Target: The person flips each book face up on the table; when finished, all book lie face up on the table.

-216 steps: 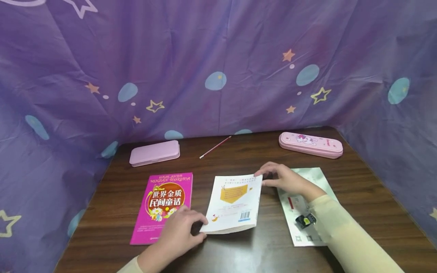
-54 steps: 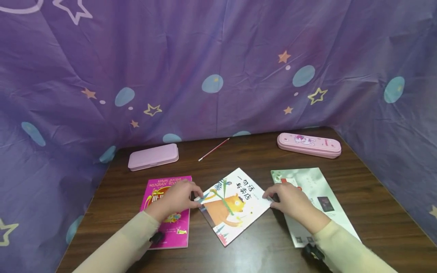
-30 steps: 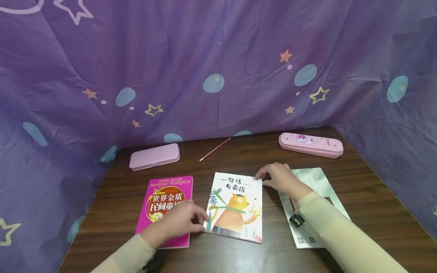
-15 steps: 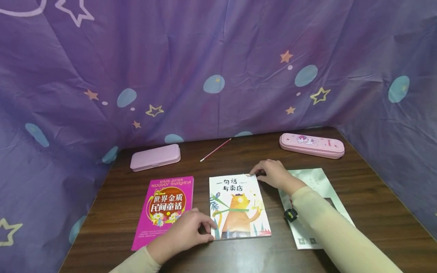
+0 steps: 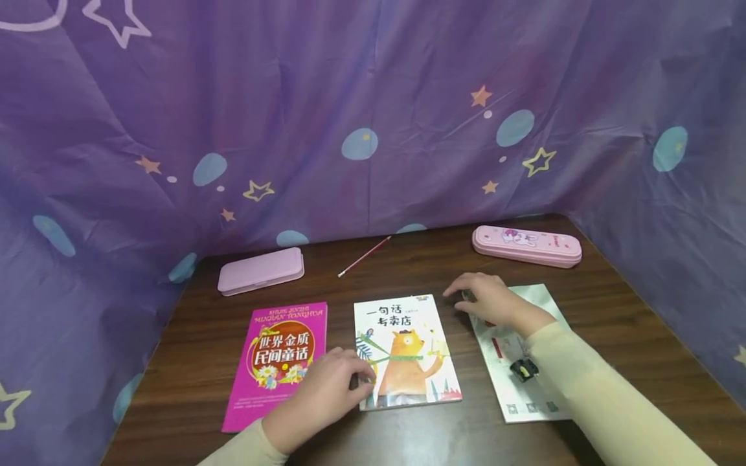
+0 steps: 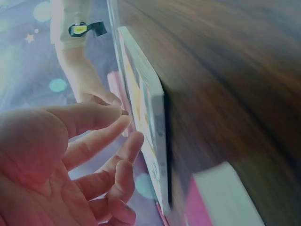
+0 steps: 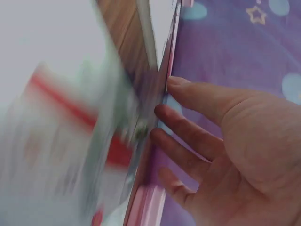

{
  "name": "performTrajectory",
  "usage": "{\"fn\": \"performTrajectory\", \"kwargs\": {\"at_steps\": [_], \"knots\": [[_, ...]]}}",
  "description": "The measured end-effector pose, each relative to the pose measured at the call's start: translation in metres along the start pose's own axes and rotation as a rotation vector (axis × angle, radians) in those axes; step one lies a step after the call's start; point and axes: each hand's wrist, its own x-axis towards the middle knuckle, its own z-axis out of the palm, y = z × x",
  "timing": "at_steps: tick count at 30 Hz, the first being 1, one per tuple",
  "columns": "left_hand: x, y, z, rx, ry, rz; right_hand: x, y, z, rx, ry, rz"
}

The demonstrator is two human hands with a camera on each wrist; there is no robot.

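A white picture book (image 5: 404, 349) with a bear on its cover lies face up on the table between the hands. My left hand (image 5: 332, 387) hovers at its lower left corner, partly over the pink book (image 5: 280, 362). In the left wrist view the left hand's fingers (image 6: 101, 174) are loosely bent and hold nothing. To the right of the picture book, my right hand (image 5: 492, 301) is over the top of a pale green book (image 5: 548, 307), away from the picture book. The right hand's fingers (image 7: 188, 134) are spread and hold nothing.
Along the back of the dark wooden table (image 5: 192, 362) lie a plain pink case (image 5: 261, 270), a red pencil (image 5: 365, 256) and a pink pencil case (image 5: 526, 246) with a rabbit print. A purple curtain (image 5: 326, 77) hangs behind and at both sides.
The middle book has gone from back cover up to front cover up, then turned from slanted to nearly square. Both hands have let go of it, the right moving off to the right.
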Motion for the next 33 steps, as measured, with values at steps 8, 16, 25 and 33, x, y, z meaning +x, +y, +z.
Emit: {"fn": "performTrajectory", "kwargs": {"at_steps": [8, 16, 25, 33], "knots": [[0.021, 0.025, 0.013, 0.013, -0.020, 0.083, -0.045, 0.055, -0.026, 0.048, 0.022, 0.076], [0.035, 0.056, 0.034, 0.101, -0.043, 0.185, -0.072, 0.094, -0.039, 0.025, -0.007, 0.164], [0.066, 0.090, 0.041, 0.003, -0.155, 0.232, -0.090, 0.127, -0.049, 0.051, -0.020, 0.185], [0.083, 0.114, 0.054, -0.007, -0.197, 0.207, -0.104, 0.150, -0.052, 0.049, -0.003, 0.166]]}}
